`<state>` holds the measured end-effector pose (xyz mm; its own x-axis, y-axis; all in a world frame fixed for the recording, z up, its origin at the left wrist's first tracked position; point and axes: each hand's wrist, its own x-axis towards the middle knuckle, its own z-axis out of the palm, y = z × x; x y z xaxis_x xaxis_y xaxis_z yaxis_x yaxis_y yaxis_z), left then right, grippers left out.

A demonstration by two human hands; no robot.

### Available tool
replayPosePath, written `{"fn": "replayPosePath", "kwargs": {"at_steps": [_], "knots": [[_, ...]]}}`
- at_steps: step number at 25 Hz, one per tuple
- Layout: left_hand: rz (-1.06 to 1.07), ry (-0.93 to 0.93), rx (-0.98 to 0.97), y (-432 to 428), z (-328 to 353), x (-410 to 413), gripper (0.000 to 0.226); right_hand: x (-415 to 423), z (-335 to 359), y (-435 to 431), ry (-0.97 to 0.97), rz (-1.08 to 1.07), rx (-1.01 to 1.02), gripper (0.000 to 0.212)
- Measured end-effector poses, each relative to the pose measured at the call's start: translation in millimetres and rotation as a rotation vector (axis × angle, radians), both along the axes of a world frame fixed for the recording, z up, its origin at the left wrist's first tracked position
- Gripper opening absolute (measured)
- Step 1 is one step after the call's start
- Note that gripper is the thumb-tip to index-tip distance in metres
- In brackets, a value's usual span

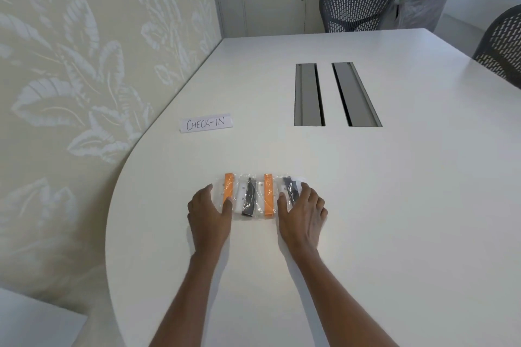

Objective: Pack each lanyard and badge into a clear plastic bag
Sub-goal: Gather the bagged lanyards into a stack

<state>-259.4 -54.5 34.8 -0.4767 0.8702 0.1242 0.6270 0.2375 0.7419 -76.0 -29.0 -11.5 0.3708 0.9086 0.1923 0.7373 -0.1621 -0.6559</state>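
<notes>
Several clear plastic bags lie side by side in a row on the white table [366, 205]. From the left they hold an orange lanyard [229, 186], a black lanyard [249, 200], a second orange lanyard [269, 196] and a dark lanyard [291, 190]. White badges show faintly inside the bags. My left hand [210, 213] rests flat on the left end of the row, its thumb on the first orange lanyard's bag. My right hand [303, 213] rests flat on the right end, fingers spread over the dark lanyard's bag. Neither hand grips anything.
A paper sign reading CHECK-IN [205, 123] lies beyond the bags. Two grey cable slots [308, 94] [356, 94] are set in the table's middle. Mesh chairs [356, 7] [504, 42] stand at the far and right edges. A patterned wall [70, 79] runs along the left.
</notes>
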Motion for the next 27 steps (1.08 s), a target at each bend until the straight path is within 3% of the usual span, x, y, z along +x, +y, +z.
{"fn": "replayPosePath", "kwargs": {"at_steps": [2,5,6,8,10,12,16,22,27], "knots": [[-0.044,-0.106,-0.197,20.8,2.6,-21.3,0.073,-1.0,2.1,0.5,-0.009,-0.006,-0.026,0.071],[-0.062,-0.261,-0.291,42.8,2.9,-33.6,0.079,-5.5,6.6,3.6,0.002,-0.026,-0.069,0.076],[-0.057,-0.301,-0.303,48.8,1.7,-35.0,0.073,-8.1,9.7,6.4,0.041,-0.038,-0.089,0.077],[-0.071,-0.267,-0.308,58.4,-3.8,-35.9,0.037,-13.3,17.1,14.2,0.125,-0.055,-0.134,0.078],[-0.119,-0.221,-0.284,62.6,-5.5,-33.4,0.042,-18.1,23.0,20.4,0.178,-0.056,-0.18,0.079],[-0.159,-0.228,-0.285,64.9,-2.7,-29.1,0.046,-20.7,26.6,22.7,0.219,-0.054,-0.2,0.075],[-0.213,-0.303,-0.269,65.2,3.1,-24.9,0.076,-25.3,32.7,21.5,0.381,-0.06,-0.171,0.057],[-0.293,-0.358,-0.278,65.8,-0.4,-27.2,0.054,-36.1,36.5,6.8,0.507,0.046,-0.129,0.042],[-0.234,-0.543,-0.199,54.4,-6.6,-21.1,0.038,-29.5,37.4,-0.5,0.705,0.133,-0.2,0.078]]}}
